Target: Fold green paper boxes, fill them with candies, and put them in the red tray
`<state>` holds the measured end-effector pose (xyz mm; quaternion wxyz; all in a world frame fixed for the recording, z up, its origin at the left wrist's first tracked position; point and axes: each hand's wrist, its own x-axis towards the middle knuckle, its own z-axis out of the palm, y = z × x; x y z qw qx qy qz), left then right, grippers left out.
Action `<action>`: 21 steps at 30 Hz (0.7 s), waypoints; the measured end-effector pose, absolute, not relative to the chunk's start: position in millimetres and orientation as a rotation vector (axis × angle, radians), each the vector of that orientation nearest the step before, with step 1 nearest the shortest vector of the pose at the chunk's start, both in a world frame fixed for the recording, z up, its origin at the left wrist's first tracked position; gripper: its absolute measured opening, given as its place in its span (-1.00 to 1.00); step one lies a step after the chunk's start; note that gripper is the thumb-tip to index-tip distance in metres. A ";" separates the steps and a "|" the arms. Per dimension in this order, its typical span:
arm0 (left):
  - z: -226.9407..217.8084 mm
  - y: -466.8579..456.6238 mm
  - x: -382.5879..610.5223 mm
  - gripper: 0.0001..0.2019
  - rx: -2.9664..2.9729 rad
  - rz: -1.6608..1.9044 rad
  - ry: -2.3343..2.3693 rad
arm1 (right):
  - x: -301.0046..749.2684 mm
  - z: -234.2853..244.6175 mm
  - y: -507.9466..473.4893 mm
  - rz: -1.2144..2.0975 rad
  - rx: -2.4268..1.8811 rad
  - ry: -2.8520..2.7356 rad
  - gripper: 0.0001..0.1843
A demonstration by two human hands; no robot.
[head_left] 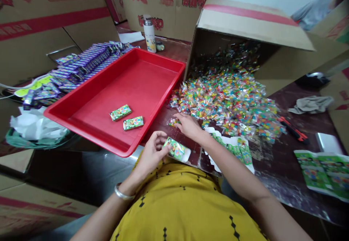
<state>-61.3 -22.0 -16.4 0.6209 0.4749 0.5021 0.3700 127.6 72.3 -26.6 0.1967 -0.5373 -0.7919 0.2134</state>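
Note:
My left hand (152,155) is closed around a small green printed candy box (178,150), whose white end flap sticks out to the right. Just beyond it, my right hand (189,126) has thumb and fingers around a small clear packet of colourful candies (172,122) at the near left edge of a big heap of candy packets (226,95). Two similar green boxes (120,112) lie in the red tray (131,84) to the left. Under my right forearm are flat green cartons (240,150) on a white sheet.
Candy packets spill from a tipped cardboard box (253,19). Behind the tray stand a flask (149,33) and a small cup (160,46). Stacked purple packs (89,60) line the left side. At right lie a red-and-black tool (294,130), a cloth (311,104) and green printed sheets (323,173).

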 end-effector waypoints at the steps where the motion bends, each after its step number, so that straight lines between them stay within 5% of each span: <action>1: -14.1 -21.2 -63.3 -0.57 1.053 0.827 1.138 | 125.9 -26.7 76.8 0.605 -1.503 -2.224 -0.73; 4: -10.0 -18.4 -66.2 -0.48 0.965 0.801 1.094 | 135.3 -20.0 78.7 0.627 -1.505 -2.206 -0.80; 12: -25.7 -8.0 -42.5 -0.76 1.106 0.799 1.079 | 174.9 32.9 27.8 1.018 -1.343 -1.511 -0.79; 21: -8.2 -19.9 -14.8 -0.83 1.322 0.880 1.016 | 161.8 36.5 4.9 0.275 -1.482 -1.699 -0.81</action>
